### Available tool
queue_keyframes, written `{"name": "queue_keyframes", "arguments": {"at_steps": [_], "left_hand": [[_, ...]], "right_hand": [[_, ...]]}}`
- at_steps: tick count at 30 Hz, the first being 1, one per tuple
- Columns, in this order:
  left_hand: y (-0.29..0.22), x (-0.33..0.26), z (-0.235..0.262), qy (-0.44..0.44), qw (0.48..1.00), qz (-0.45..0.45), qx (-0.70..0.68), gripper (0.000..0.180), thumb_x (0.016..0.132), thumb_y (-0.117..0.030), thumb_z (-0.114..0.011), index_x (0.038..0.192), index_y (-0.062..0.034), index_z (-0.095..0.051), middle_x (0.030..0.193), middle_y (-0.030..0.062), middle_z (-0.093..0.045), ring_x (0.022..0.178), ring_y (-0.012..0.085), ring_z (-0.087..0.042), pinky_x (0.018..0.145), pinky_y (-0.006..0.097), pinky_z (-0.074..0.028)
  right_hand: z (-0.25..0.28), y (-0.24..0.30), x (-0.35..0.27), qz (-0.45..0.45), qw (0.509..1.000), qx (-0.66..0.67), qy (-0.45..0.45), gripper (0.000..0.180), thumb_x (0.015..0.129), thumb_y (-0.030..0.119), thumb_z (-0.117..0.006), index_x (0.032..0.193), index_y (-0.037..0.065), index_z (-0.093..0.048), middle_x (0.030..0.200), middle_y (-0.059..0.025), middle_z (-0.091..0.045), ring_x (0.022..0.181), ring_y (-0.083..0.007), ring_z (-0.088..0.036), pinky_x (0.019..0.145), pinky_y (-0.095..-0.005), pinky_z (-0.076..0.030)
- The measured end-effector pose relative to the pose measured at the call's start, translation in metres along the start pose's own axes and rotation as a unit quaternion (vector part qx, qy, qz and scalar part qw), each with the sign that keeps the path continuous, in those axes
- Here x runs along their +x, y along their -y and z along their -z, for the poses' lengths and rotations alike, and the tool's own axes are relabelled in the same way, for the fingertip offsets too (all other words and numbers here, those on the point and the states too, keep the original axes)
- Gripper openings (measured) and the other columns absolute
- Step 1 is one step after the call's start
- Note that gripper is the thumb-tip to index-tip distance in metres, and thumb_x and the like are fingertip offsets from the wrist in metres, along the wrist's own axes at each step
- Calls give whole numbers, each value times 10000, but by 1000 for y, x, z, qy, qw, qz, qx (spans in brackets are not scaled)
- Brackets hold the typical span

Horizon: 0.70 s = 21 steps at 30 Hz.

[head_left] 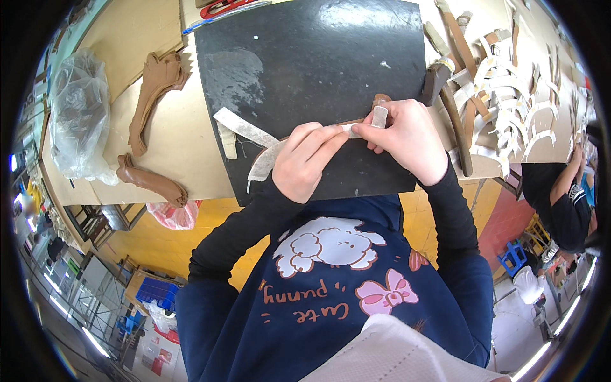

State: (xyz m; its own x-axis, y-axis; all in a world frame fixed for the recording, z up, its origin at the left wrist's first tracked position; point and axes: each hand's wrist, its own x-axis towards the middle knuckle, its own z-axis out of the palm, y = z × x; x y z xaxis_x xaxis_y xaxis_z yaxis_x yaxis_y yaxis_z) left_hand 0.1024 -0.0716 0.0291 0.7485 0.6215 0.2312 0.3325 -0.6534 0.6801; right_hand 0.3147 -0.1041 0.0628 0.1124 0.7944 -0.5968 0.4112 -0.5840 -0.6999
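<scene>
Over a black mat (299, 70), my two hands work on a brown leather strip (380, 100) backed with a white tape (245, 127). My left hand (305, 159) lies over the strip's left part, its fingers pressed together on it. The tape's free end sticks out past that hand to the upper left, and a wider white end (262, 167) hangs below. My right hand (410, 137) pinches the strip between thumb and fingers, the tape's other end turned up by the thumb. My fingers hide the strip's middle.
A hammer (445, 102) lies along the mat's right edge, beside a large heap of white and brown strips (503, 95). Bundled brown leather pieces (151, 95) and a clear plastic bag (79, 114) lie at left. A small pale scrap (227, 141) rests on the mat. Another person (560, 204) is at right.
</scene>
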Motion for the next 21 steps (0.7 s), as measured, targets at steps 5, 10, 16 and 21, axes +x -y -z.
{"name": "queue_keyframes", "arguments": {"at_steps": [5,10,16,21], "left_hand": [[-5,-6,-4,11,997,-28,75,468,724,3,-658,1190,1,-702,1149,92,-664,1029,259,-629,891,349,-530],[-6,-8,-2,36,995,-32,90,464,761,-23,-628,1220,28,-668,1203,117,-639,1100,263,-613,937,352,-527],[-2,-11,-3,41,994,-34,95,475,778,-36,-613,1247,30,-647,1230,121,-627,1132,261,-603,963,348,-517],[-3,-11,-4,40,993,-33,109,464,779,-30,-613,1239,7,-659,1219,104,-634,1128,245,-606,943,340,-524]], "right_hand": [[-1,-2,1,18,996,-84,-17,211,851,162,-752,839,-48,-737,637,-81,-692,569,-121,-678,555,-241,-523],[10,-8,-4,5,999,17,37,212,849,158,-777,863,-50,-739,664,-78,-698,598,-92,-663,571,-231,-513],[23,-17,-13,29,1000,-1,-7,243,840,171,-793,844,-63,-726,651,-59,-672,588,-60,-599,548,-227,-466],[19,-17,-13,38,999,-15,-27,269,831,205,-793,846,-57,-732,633,-64,-666,563,-73,-594,534,-242,-462]]}}
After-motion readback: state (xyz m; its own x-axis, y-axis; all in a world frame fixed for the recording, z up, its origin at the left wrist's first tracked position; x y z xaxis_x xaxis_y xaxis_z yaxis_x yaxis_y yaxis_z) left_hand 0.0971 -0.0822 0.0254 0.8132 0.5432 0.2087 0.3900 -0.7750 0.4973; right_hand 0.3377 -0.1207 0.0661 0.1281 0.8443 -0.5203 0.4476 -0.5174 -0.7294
